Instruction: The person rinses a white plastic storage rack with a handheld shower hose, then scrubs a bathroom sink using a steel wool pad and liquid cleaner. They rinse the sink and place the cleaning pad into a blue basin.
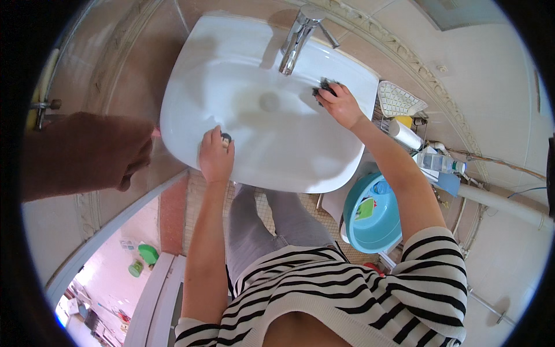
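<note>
A white ceramic washbasin (299, 147) spreads out before me, with a chrome single-lever tap (297, 43) at its back edge. Cloudy water seems to cover the area around the drain (269, 102). On the basin's right inner slope, my right hand (342, 106) grips a crumpled black pad or cloth (327, 88), its exact kind unclear. My left hand (216, 154) is at the front left rim, fingers curled around a small dark-and-cream object (225, 139). Most of that object is hidden by the fingers.
A brown towel (86, 156) hangs at the left wall. Below right stands a light-blue plastic tub (373, 236) containing a green item. A rack beside the basin holds a white basket (399, 99) and a paper roll (405, 133); a plastic bottle (435, 162) lies near pipes. A doorway opens lower left.
</note>
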The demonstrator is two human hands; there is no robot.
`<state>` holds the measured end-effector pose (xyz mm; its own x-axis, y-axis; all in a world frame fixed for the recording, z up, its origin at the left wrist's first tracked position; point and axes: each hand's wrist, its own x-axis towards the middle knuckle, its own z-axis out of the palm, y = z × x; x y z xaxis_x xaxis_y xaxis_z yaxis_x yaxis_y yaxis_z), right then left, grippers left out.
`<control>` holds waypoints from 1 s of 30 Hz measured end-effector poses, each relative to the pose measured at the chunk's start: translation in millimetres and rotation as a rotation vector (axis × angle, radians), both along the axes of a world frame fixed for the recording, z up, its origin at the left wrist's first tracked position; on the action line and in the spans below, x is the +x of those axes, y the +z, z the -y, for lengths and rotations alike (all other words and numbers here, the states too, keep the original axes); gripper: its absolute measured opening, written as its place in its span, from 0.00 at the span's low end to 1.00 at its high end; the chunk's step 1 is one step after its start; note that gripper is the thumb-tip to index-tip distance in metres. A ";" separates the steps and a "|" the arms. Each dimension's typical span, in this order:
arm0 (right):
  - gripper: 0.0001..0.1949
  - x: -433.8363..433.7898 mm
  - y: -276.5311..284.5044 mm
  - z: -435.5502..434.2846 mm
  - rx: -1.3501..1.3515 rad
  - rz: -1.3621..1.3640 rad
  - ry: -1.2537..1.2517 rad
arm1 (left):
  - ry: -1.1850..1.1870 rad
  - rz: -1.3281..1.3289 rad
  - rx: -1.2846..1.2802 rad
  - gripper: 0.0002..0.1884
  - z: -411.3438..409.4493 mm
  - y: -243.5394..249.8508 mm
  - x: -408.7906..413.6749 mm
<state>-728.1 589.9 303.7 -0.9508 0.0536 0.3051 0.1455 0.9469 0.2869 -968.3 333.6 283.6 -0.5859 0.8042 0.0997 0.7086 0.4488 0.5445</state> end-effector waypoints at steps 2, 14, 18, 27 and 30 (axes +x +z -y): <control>0.06 -21.7 -15.2 -5.2 0.001 0.152 0.028 | -0.004 0.005 -0.013 0.24 1.3 0.6 5.6; 0.14 37.4 -49.8 32.3 0.100 0.513 -0.151 | 0.038 0.012 0.001 0.25 6.1 -5.1 2.6; 0.13 -29.7 -38.0 -1.1 0.297 0.681 0.079 | 0.026 0.015 0.028 0.24 -3.5 -4.9 4.7; 0.21 46.7 -48.8 62.3 -0.169 0.618 -0.405 | 0.031 -0.027 0.039 0.24 4.6 -8.1 -0.1; 0.21 25.3 -52.5 49.3 -0.258 0.632 -0.340 | 0.045 -0.011 0.019 0.24 4.9 -4.7 -0.1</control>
